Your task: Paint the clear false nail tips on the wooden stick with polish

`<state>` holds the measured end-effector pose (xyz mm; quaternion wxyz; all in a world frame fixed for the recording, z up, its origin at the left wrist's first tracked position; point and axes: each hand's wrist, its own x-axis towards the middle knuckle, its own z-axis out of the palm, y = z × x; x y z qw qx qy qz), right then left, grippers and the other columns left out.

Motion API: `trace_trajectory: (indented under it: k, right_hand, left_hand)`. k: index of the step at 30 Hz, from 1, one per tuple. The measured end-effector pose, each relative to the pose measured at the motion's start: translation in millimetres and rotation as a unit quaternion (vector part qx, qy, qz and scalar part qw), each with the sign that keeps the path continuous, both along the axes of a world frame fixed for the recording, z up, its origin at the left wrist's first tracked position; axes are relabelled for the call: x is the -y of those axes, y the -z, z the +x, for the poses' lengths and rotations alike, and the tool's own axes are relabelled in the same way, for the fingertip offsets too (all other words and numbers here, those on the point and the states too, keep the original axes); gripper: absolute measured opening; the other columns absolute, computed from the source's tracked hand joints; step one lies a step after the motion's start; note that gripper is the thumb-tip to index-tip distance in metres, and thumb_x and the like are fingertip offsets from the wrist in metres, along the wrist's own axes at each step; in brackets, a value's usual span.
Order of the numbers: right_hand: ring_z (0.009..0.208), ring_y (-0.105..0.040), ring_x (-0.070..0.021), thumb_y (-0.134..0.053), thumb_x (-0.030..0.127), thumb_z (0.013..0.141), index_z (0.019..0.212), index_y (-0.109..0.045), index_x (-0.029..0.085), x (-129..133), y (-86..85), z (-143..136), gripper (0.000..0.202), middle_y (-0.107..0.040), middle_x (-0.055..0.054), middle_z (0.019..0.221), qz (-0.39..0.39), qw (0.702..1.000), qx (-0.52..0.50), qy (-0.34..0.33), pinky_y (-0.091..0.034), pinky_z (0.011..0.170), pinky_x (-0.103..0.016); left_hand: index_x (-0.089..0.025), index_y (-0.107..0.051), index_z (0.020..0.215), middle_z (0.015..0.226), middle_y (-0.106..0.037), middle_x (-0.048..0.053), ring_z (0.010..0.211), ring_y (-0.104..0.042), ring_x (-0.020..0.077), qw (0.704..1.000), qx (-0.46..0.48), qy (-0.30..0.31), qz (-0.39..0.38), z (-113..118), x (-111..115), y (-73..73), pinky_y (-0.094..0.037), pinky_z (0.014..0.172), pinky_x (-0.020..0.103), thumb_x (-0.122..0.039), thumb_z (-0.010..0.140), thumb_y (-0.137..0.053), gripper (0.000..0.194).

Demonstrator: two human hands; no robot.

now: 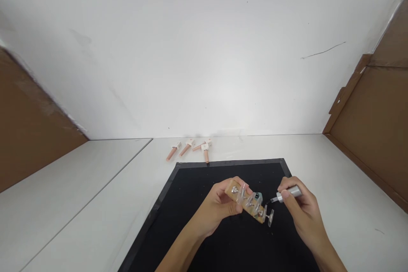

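Left hand grasps tan wooden block with clear nail tips; right hand pinches silver-handled polish brush above black square mat.

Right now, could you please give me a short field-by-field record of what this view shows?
left hand: holds a wooden nail-tip holder with clear nail tips clipped on
right hand: holds a silver-handled brush, tip at the holder
under the hands: black mat on a white table
behind the mat: four pink polish bottles lying down
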<state>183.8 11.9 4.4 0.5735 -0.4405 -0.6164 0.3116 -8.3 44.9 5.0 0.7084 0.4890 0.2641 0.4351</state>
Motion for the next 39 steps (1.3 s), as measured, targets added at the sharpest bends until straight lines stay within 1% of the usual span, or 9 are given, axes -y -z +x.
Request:
trace_trajectory:
  k: [2,7,12,16,21,23,30,34,39]
  right_hand:
    - [0.053,-0.042,-0.0133,-0.050,0.041,0.088,0.071,-0.053,0.021,-0.1,-0.6,0.2,0.026,-0.047,0.001,0.063,0.007,1.000,-0.012,-0.010,-0.037,0.049,-0.023]
    - [0.051,-0.041,-0.0133,-0.050,0.043,0.088,0.067,-0.052,0.020,-0.6,-6.6,0.3,0.031,-0.043,0.002,0.057,0.023,0.996,0.016,-0.089,-0.034,0.046,-0.023]
    - [0.050,-0.040,-0.0125,-0.049,0.043,0.088,0.066,-0.051,0.020,-0.4,-6.6,1.1,0.032,-0.043,0.002,0.058,0.005,0.995,0.028,-0.091,-0.032,0.043,-0.023]
    - [0.050,-0.040,-0.0125,-0.049,0.040,0.088,0.068,-0.052,0.020,0.9,-3.7,1.2,0.029,-0.045,0.002,0.059,-0.006,0.997,0.029,-0.070,-0.032,0.043,-0.023]
    - [0.051,-0.041,-0.0134,-0.049,0.040,0.088,0.070,-0.053,0.021,2.0,-0.3,-1.0,0.026,-0.047,0.001,0.061,-0.009,1.000,0.009,0.015,-0.035,0.046,-0.023]
    - [0.052,-0.042,-0.0137,-0.050,0.041,0.088,0.071,-0.053,0.021,1.4,-0.5,-1.6,0.026,-0.047,0.001,0.062,0.001,0.999,-0.008,0.031,-0.035,0.046,-0.023]
    - [0.051,-0.041,-0.0128,-0.051,0.037,0.088,0.070,-0.053,0.021,0.4,-4.7,0.5,0.024,-0.044,0.002,0.060,0.027,0.995,0.007,-0.097,-0.033,0.046,-0.023]
    - [0.049,-0.038,-0.0118,-0.049,0.038,0.089,0.070,-0.052,0.021,0.6,-4.7,0.6,0.026,-0.043,0.002,0.061,0.009,0.995,0.015,-0.095,-0.031,0.044,-0.023]
    - [0.049,-0.039,-0.0119,-0.048,0.040,0.089,0.070,-0.052,0.021,-0.2,-5.9,0.0,0.027,-0.043,0.002,0.060,0.022,0.996,0.020,-0.081,-0.032,0.043,-0.023]
  left_hand:
    - [-0.017,-0.063,0.074,0.077,-0.061,0.001,0.073,-0.055,0.0140,1.000,-0.001,0.003,0.003,-0.7,-0.5,0.2,-0.042,0.064,0.027,-0.030,0.055,-0.079,0.028]
    - [-0.017,-0.063,0.076,0.078,-0.061,0.002,0.073,-0.054,0.0139,1.000,0.008,0.003,0.001,1.3,-2.7,-1.0,-0.042,0.064,0.027,-0.029,0.055,-0.079,0.028]
    - [-0.017,-0.063,0.075,0.077,-0.061,0.002,0.072,-0.054,0.0136,1.000,0.008,0.003,0.001,2.6,-3.0,-1.3,-0.041,0.063,0.026,-0.030,0.055,-0.079,0.029]
    - [-0.017,-0.063,0.076,0.077,-0.061,0.002,0.072,-0.054,0.0137,1.000,0.009,0.007,0.002,1.6,-2.4,0.9,-0.042,0.064,0.027,-0.029,0.056,-0.078,0.029]
    - [-0.018,-0.064,0.077,0.078,-0.062,0.002,0.072,-0.054,0.0139,1.000,0.016,0.007,0.000,-2.0,-0.9,2.6,-0.042,0.065,0.027,-0.029,0.055,-0.079,0.029]
    - [-0.018,-0.064,0.077,0.078,-0.062,0.002,0.073,-0.055,0.0146,1.000,0.019,0.006,0.002,-3.3,-1.0,2.8,-0.043,0.065,0.028,-0.029,0.055,-0.079,0.029]
    - [-0.017,-0.065,0.078,0.077,-0.062,0.002,0.073,-0.055,0.0136,1.000,0.027,0.007,0.006,-0.8,-5.1,1.7,-0.043,0.065,0.027,-0.028,0.055,-0.079,0.029]
    - [-0.017,-0.064,0.079,0.079,-0.062,0.003,0.073,-0.056,0.0140,1.000,0.021,0.014,0.009,-0.6,-5.0,1.6,-0.044,0.066,0.027,-0.029,0.057,-0.077,0.028]
    - [-0.017,-0.063,0.079,0.079,-0.062,0.003,0.072,-0.056,0.0143,1.000,0.018,0.007,0.000,-1.5,-5.2,2.3,-0.044,0.065,0.028,-0.029,0.056,-0.078,0.030]
